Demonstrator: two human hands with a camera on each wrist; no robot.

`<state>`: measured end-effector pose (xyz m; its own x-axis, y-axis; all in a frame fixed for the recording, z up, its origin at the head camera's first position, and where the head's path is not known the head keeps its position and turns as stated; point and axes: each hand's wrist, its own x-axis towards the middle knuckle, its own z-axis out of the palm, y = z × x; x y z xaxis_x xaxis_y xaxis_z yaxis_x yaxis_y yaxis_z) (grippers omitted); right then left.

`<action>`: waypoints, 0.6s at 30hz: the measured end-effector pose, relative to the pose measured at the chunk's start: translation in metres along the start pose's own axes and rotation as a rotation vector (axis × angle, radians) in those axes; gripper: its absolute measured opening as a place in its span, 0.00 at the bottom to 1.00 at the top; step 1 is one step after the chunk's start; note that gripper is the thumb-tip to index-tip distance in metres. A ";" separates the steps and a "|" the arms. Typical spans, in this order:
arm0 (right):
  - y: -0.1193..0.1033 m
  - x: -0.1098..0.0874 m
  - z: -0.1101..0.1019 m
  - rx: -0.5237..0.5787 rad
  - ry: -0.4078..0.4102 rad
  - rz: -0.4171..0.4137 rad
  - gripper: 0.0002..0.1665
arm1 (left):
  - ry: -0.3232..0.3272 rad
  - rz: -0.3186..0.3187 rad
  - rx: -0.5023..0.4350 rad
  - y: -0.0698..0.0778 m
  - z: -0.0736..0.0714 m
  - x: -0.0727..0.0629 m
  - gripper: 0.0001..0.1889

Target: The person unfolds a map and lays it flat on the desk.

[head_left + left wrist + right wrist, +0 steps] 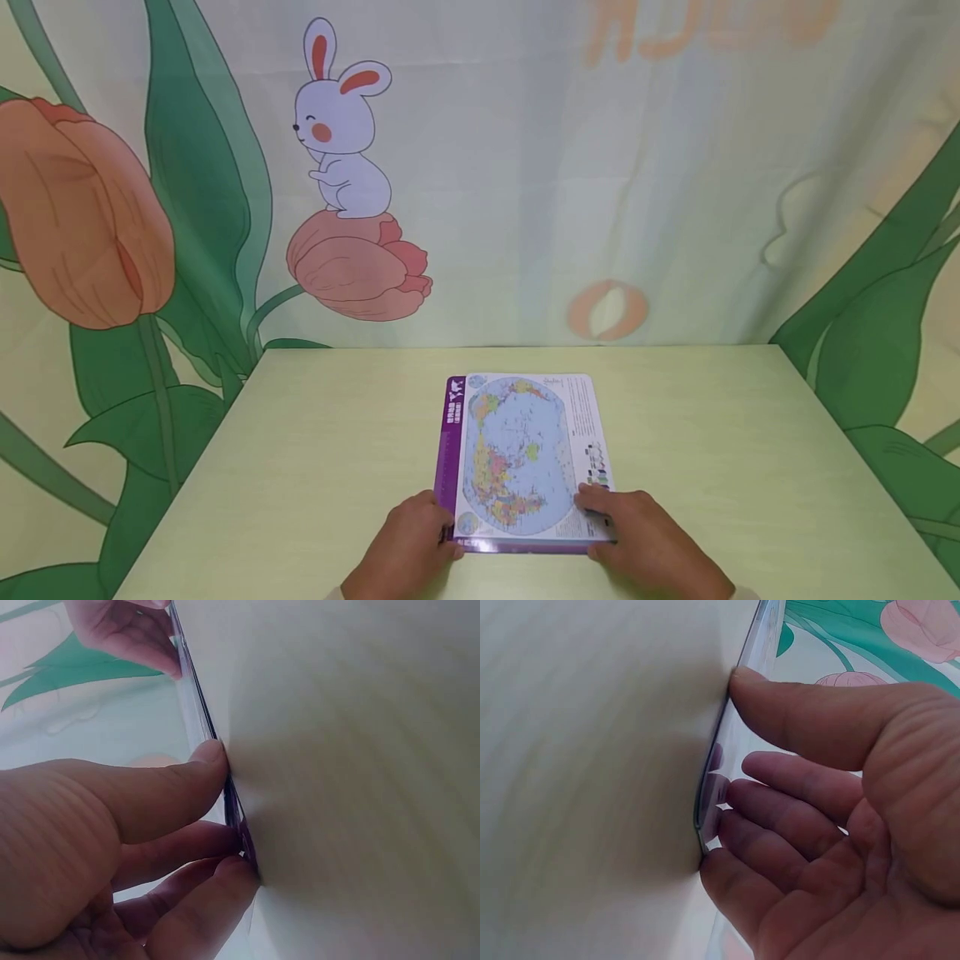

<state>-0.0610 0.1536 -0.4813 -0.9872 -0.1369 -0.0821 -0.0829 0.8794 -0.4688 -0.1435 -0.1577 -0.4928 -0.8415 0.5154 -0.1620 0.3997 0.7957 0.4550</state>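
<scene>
A thin world map [525, 442], printed in blue with coloured land and rounded corners, lies flat on the table, turned sideways to me. A purple strip [447, 450] shows along its left and near edges. My left hand [408, 537] grips the near left corner, thumb at the near edge and fingers at the left side. At the near right corner my right hand [645, 533] holds on, its index finger over the printed face and its thumb at the near edge. In the right wrist view, the fingers [780, 847] meet the thin edge [707, 780].
The pale table [315, 467] reaches to both sides of the map. Behind it hangs a cloth backdrop [487, 167] printed with a rabbit, tulips and leaves.
</scene>
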 end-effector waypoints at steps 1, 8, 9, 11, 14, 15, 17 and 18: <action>0.000 0.001 0.000 -0.003 -0.002 -0.004 0.36 | -0.003 -0.004 -0.004 0.000 0.000 0.000 0.12; -0.008 0.000 0.003 -0.002 0.002 0.093 0.37 | -0.021 -0.065 -0.081 -0.004 -0.001 0.002 0.13; -0.010 -0.001 0.004 -0.011 0.002 0.111 0.37 | -0.021 -0.063 -0.086 -0.005 -0.001 0.002 0.13; -0.013 -0.001 0.007 -0.026 -0.014 0.140 0.37 | -0.014 -0.050 -0.099 -0.006 -0.002 0.002 0.13; -0.019 0.000 0.010 -0.046 -0.035 0.130 0.36 | -0.008 -0.032 -0.108 -0.009 -0.003 0.003 0.14; -0.021 0.000 0.011 -0.047 -0.040 0.111 0.35 | -0.005 -0.025 -0.113 -0.009 -0.003 0.003 0.14; -0.025 0.002 0.013 -0.046 -0.048 0.077 0.34 | 0.000 -0.011 -0.123 -0.010 -0.003 0.003 0.14; -0.027 0.002 0.014 -0.049 -0.050 0.058 0.34 | 0.002 -0.004 -0.129 -0.010 -0.003 0.003 0.14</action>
<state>-0.0592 0.1235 -0.4810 -0.9825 -0.1069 -0.1526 -0.0339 0.9078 -0.4181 -0.1511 -0.1657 -0.4951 -0.8438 0.5116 -0.1621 0.3465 0.7500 0.5634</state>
